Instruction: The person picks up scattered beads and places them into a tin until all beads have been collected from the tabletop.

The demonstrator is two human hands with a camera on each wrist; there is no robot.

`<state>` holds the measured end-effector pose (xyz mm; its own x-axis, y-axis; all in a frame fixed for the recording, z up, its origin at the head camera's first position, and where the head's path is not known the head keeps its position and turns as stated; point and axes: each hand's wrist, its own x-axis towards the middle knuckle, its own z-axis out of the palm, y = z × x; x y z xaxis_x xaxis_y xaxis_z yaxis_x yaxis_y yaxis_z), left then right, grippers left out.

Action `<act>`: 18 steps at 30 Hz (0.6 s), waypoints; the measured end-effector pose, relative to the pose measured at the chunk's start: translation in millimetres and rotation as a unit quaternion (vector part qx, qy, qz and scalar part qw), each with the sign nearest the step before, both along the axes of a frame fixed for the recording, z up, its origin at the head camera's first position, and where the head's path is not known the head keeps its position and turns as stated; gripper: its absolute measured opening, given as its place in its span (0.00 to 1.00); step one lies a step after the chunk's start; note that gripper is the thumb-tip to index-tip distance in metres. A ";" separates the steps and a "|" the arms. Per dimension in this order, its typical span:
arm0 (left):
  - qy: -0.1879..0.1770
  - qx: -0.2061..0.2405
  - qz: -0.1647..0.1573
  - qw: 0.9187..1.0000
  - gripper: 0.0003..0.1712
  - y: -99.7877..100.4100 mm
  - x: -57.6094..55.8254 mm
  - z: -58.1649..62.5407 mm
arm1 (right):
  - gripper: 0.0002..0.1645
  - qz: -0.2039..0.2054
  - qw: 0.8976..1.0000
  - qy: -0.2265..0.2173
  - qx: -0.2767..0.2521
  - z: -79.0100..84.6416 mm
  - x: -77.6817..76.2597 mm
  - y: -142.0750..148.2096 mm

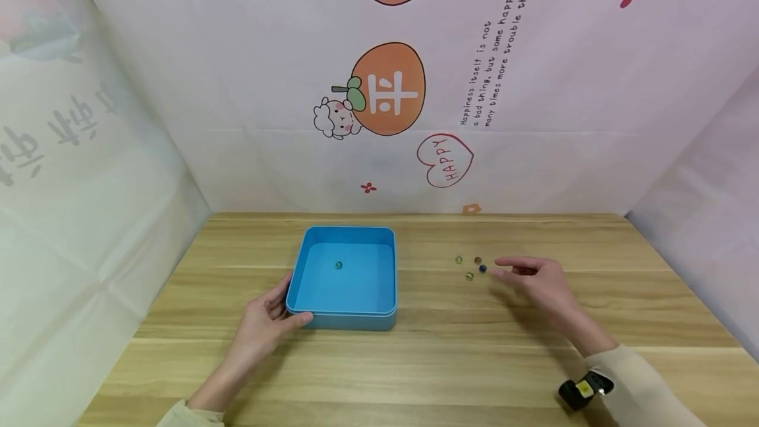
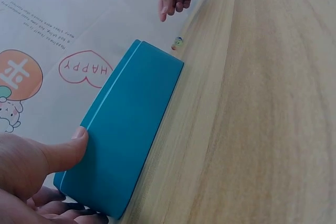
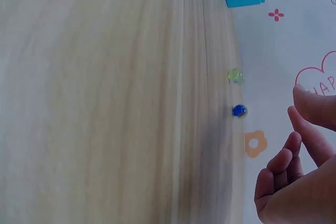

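Observation:
A square blue box (image 1: 344, 288) without a lid sits on the wooden table, with one greenish glass marble (image 1: 338, 265) on its floor. My left hand (image 1: 267, 321) grips the box's near left corner, its thumb over the front wall and its fingers along the left side. Several marbles lie in a loose group to the right: a dark blue marble (image 1: 483, 269), a brown marble (image 1: 477, 260), a yellow-green marble (image 1: 470, 276) and a clear greenish marble (image 1: 459, 259). Just right of the blue one hovers my right hand (image 1: 536, 279), thumb and index finger apart, holding nothing.
The wooden table (image 1: 450, 368) meets a white printed cloth (image 1: 267, 117) along its back edge. More white cloth hangs at both sides. A black device with a strap (image 1: 584, 389) is worn at the right sleeve.

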<state>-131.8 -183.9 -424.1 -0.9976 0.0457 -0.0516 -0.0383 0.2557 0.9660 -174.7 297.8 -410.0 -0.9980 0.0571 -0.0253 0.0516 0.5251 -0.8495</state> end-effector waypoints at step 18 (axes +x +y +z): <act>-0.003 0.016 0.002 1.000 0.52 -0.9 -0.1 -0.9 | 0.27 0.036 0.997 -0.048 0.039 -4.6 -21.5 5.7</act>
<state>-132.0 -184.8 -425.0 -0.9975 0.0440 -0.0558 -0.0446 0.2236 0.9737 -196.1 303.5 -414.6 -0.9928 -0.0097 -0.1191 0.0900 0.5951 -0.7986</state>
